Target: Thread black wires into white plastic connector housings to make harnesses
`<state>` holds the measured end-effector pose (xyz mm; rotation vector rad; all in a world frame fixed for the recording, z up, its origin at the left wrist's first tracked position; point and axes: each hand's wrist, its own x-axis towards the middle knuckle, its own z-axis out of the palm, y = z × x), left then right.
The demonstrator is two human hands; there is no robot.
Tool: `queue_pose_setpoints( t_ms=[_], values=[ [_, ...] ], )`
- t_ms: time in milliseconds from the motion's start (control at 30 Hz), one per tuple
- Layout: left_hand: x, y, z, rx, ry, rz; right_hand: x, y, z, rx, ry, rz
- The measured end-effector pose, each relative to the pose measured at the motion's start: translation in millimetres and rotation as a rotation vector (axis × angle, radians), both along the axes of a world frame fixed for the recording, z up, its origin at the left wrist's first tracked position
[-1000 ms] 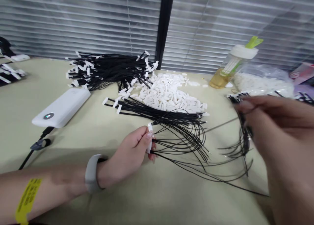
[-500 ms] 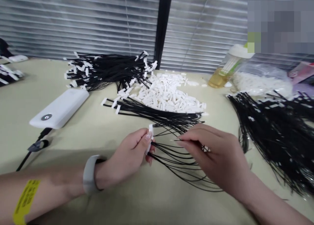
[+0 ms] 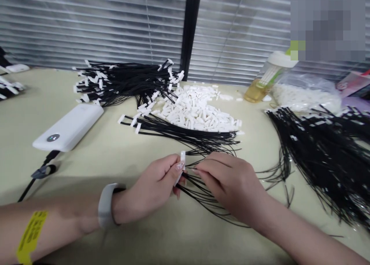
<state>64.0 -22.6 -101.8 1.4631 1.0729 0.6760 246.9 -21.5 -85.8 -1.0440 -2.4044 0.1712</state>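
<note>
My left hand [image 3: 157,184] pinches a white connector housing [image 3: 183,159] between thumb and fingers, its upper end sticking up past the thumb. Several thin black wires [image 3: 208,205] run out of the housing to the right, passing below my other hand. My right hand [image 3: 231,180] is closed, thumb and forefinger pinching a thin black wire [image 3: 189,168] close to the housing's right side. Whether the wire's tip is inside the housing cannot be made out. Just beyond both hands lies a bundle of black wires [image 3: 173,132] with white connectors at its left end.
A heap of loose white housings [image 3: 196,110] lies behind the bundle, with finished-looking black cables [image 3: 130,80] at back left. On the left is a white power bank [image 3: 71,126] with a cable. A bottle [image 3: 264,78], a plastic bag [image 3: 306,97] and many black wires [image 3: 320,153] occupy the right.
My right hand has moved left, bringing the pinched wire up to the housing. My left hand has shifted slightly right and still grips the housing.
</note>
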Motion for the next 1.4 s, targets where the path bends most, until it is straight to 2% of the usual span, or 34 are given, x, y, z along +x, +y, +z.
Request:
queue_pose_setpoints(
  t_ms=[133,400,500,600,667,733,833,933,1000,1133,1400],
  values=[
    [0.2,0.2,-0.7,-0.002,0.017,-0.003,1.3,-0.5,-1.5,0.045,-0.051,0.009],
    [2.1,2.1,0.6,-0.029,0.007,-0.027,-3.3,1.3,-7.1,0.166,-0.146,0.12],
    [1.6,2.5,0.8,-0.048,-0.022,0.001,-3.0,4.8,0.1,0.194,-0.084,0.054],
    [0.4,4.0,-1.6,-0.048,-0.082,0.145,7.8,10.1,15.5,0.22,-0.006,-0.125],
    [-0.3,5.9,-4.7,-0.078,-0.14,0.237,20.5,13.7,25.6,0.103,-0.041,-0.248],
    [-0.6,8.2,-8.6,-0.113,-0.21,0.277,33.1,16.1,31.7,-0.135,-0.175,-0.301],
    [-0.4,10.9,-13.5,-0.132,-0.31,0.303,42.0,14.7,32.2,-0.467,-0.369,-0.195],
    [0.1,11.2,-13.9,-0.128,-0.326,0.307,34.5,8.1,26.8,-0.602,-0.411,-0.049],
    [0.5,10.6,-11.3,-0.126,-0.275,0.29,24.6,4.0,22.4,-0.584,-0.393,-0.019],
    [0.8,9.3,-4.7,-0.085,-0.128,0.233,8.1,1.8,12.6,-0.402,-0.355,-0.017],
    [-0.4,6.3,-1.2,0.032,0.006,0.122,-0.6,-1.8,-3.2,-0.135,-0.325,0.043]
  ],
)
